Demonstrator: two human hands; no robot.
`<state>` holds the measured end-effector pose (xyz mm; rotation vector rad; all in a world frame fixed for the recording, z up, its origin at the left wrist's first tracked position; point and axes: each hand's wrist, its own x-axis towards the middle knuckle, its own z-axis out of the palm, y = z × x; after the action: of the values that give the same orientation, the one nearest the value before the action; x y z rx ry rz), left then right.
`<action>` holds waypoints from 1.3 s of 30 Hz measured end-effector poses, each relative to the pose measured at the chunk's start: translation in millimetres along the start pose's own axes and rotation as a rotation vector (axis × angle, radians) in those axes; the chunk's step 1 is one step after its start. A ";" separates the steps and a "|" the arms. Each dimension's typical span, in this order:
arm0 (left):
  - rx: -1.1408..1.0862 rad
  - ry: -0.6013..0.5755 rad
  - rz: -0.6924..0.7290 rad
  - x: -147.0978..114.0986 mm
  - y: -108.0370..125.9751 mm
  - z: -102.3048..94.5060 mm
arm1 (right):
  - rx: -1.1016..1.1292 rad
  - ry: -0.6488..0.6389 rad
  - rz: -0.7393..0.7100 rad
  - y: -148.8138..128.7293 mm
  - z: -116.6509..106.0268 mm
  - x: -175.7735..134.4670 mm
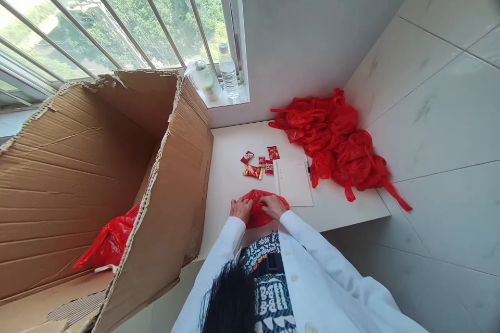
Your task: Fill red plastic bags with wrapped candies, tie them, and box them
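A red plastic bag (258, 216) lies at the near edge of the white table, between my two hands. My left hand (241, 209) closes its bent fingers on the bag's left side. From the right, my right hand (274, 206) grips the same bag, with its fingertips tucked partly out of sight in the folds. Just beyond are several small red packets: a gold-edged one (253, 171) nearest, a flat one (273, 153) at the back, and another (247, 157) on the left.
A white sheet or booklet (295, 187) and a black pen (308, 170) lie right of the packets. Crumpled red bags (339, 140) are heaped at the wall. An open cardboard box (183, 166) stands left, with a red bag (117, 237) inside. A water bottle (228, 73) is on the sill.
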<state>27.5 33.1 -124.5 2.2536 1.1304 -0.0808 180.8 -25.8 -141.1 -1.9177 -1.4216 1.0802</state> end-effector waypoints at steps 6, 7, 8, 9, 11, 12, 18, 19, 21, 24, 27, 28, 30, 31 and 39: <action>-0.300 0.131 -0.036 -13.9 -34.6 -23.1 | 0.342 0.185 0.081 20.0 -23.5 -22.5; -0.354 0.163 -0.045 -15.1 -36.0 -27.1 | 0.399 0.202 0.094 22.2 -29.0 -28.8; -0.401 0.190 -0.049 -15.7 -35.7 -31.2 | 0.450 0.214 0.106 23.7 -33.7 -34.7; -0.439 0.206 -0.046 -15.8 -33.6 -35.2 | 0.495 0.222 0.116 24.3 -37.3 -39.6; -0.479 0.207 -0.025 -15.1 -24.8 -43.0 | 0.563 0.227 0.127 22.5 -41.4 -45.4; -0.481 0.198 -0.012 -14.5 -18.3 -46.4 | 0.583 0.229 0.130 20.1 -42.0 -45.8; -0.342 0.300 -0.095 -5.8 28.9 -48.4 | 0.569 0.299 0.148 -5.5 -41.1 -24.5; -0.326 0.333 -0.122 -2.5 34.7 -46.6 | 0.576 0.305 0.142 -10.2 -41.7 -20.4; -0.320 0.386 -0.156 5.6 41.7 -44.8 | 0.608 0.305 0.124 -18.7 -43.5 -13.9; -0.373 0.450 -0.181 17.1 39.4 -53.1 | 0.686 0.320 0.112 -27.7 -47.3 -8.0; -0.494 0.458 -0.158 18.6 25.2 -73.9 | 0.760 0.378 0.128 -30.8 -52.5 -4.9; -0.541 0.441 -0.132 16.1 19.5 -81.4 | 0.774 0.398 0.137 -30.6 -54.4 -4.2; -0.615 0.392 -0.066 8.2 9.0 -93.7 | 0.782 0.427 0.155 -29.0 -57.6 -2.6; -0.635 0.371 -0.034 3.7 4.8 -98.0 | 0.780 0.436 0.163 -27.7 -58.9 -1.6; -0.404 0.310 0.010 -7.7 7.8 -111.3 | 0.565 0.458 0.199 -19.5 -68.6 12.4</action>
<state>5.3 84.7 -27.9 1.9467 1.1684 0.4745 229.2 -4.3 -91.8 -1.7469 -0.6042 0.9186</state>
